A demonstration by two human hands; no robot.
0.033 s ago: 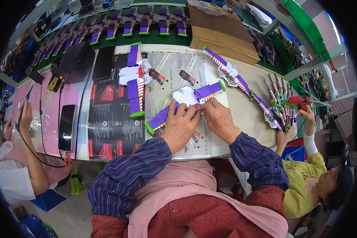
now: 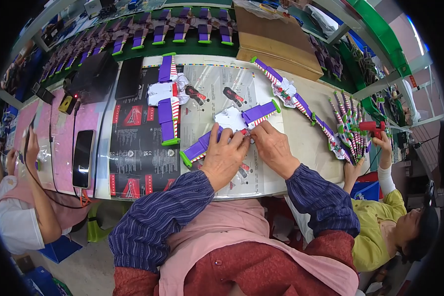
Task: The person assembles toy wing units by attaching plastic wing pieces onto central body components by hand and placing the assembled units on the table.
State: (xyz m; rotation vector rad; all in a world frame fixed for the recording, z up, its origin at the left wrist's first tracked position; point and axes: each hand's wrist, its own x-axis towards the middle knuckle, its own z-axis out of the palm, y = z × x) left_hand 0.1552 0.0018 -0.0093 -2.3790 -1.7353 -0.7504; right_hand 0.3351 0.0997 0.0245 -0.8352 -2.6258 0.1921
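A toy wing pack (image 2: 229, 118) lies on the table in front of me. Its body is white, its wings purple with green tips and red-and-white striped edges. My left hand (image 2: 226, 155) bends over its near side, fingers closed against the white body and the left wing. At the same edge, beside a small red part, my right hand (image 2: 274, 148) has thumb and fingertips pinched together. The fingertips of both hands nearly meet, and whatever small piece may be between them is hidden. Left of them rests another wing pack (image 2: 170, 96), and a third (image 2: 286, 91) lies to the right.
Printed sheets (image 2: 145, 158) cover the tabletop. A phone (image 2: 84, 160) and cables lie at left; a cardboard box (image 2: 276, 42) stands behind. Rows of wing packs fill the green rack (image 2: 192, 52). At right a co-worker holds a red tool (image 2: 372, 127) beside piled wings; another sits left.
My hands and the wing pack stay in place. The left co-worker's raised hand has shifted slightly.
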